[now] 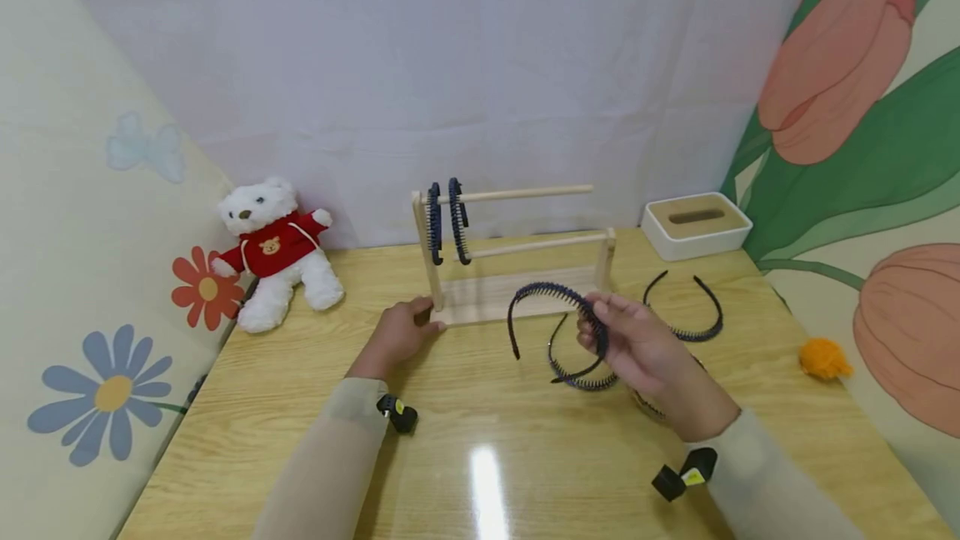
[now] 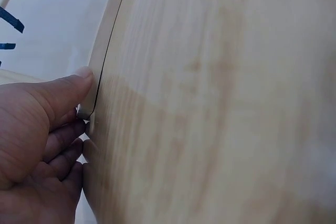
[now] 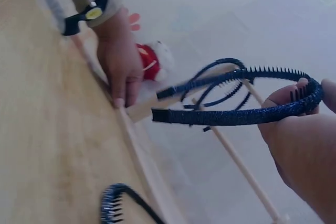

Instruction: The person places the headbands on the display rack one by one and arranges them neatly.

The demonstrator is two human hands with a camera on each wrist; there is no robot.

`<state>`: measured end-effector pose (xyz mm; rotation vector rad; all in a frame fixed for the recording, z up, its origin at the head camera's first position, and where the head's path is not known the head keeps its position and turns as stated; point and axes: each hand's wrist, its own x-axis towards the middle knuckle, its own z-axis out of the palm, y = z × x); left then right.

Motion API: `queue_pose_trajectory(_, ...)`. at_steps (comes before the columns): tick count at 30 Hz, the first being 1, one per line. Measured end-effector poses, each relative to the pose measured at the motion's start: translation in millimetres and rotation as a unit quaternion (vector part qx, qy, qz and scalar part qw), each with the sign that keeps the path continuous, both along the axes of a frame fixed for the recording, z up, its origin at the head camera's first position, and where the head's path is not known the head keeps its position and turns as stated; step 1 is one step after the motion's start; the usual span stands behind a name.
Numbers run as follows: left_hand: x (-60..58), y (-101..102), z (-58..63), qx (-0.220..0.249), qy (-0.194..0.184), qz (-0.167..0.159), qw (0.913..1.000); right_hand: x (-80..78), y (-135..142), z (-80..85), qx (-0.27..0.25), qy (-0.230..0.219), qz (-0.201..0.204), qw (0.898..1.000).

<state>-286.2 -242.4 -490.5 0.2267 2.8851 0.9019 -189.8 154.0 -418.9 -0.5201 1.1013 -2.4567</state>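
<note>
Your left hand (image 1: 399, 332) grips the rack (image 1: 495, 297) at its seven-o'clock corner, probably steadying it. Your right hand (image 1: 645, 344) pinches a headband (image 1: 550, 287) mid-curve, leaving its ends free.

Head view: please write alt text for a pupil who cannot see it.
A person's right hand holds a dark toothed headband, while the left hand grips a wooden rack where two headbands hang. More headbands lie on the table.

Two hands (image 1: 401, 333) (image 1: 647, 350), six headbands (image 1: 553, 288) (image 1: 592, 385) (image 1: 708, 333) (image 1: 649, 409) (image 1: 434, 223) (image 1: 457, 219); one each: rack (image 1: 495, 297), bear (image 1: 279, 250), tissue box (image 1: 696, 238), orange bundle (image 1: 823, 358).
</note>
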Motion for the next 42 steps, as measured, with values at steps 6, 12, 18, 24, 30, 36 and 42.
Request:
queue_pose_trajectory(6,-0.6,2,0.9,0.001,-0.004,-0.001,1.0000,-12.5,19,28.6,-0.061,0.029,-0.110,0.992)
queue_pose_trajectory(12,-1.8,1,1.9,0.006,-0.007,0.001,1.0000,-37.8,35,62.4,-0.146,0.048,-0.207,0.966)
queue_pose_trajectory(18,-2.1,-2,-1.2,0.007,-0.005,-0.001,1.0000,-68.6,39,72.1,-0.138,0.010,-0.264,0.955)
queue_pose_trajectory(24,0.2,-1,-3.3,0.010,0.001,-0.004,0.9999,-95.7,33,58.4,-0.097,-0.035,-0.284,0.953)
queue_pose_trajectory(30,2.2,1,-5.0,0.009,0.004,-0.002,0.9999,-109.7,17,40.7,-0.070,-0.057,-0.303,0.949)
queue_pose_trajectory(36,1.5,2,-3.8,0.013,0.002,0.000,0.9999,-115.1,2,42.6,-0.018,-0.033,-0.315,0.948)
queue_pose_trajectory(42,0.1,1,-3.0,0.011,0.010,-0.001,0.9999,-118.2,-24,46.0,0.024,-0.001,-0.307,0.951)
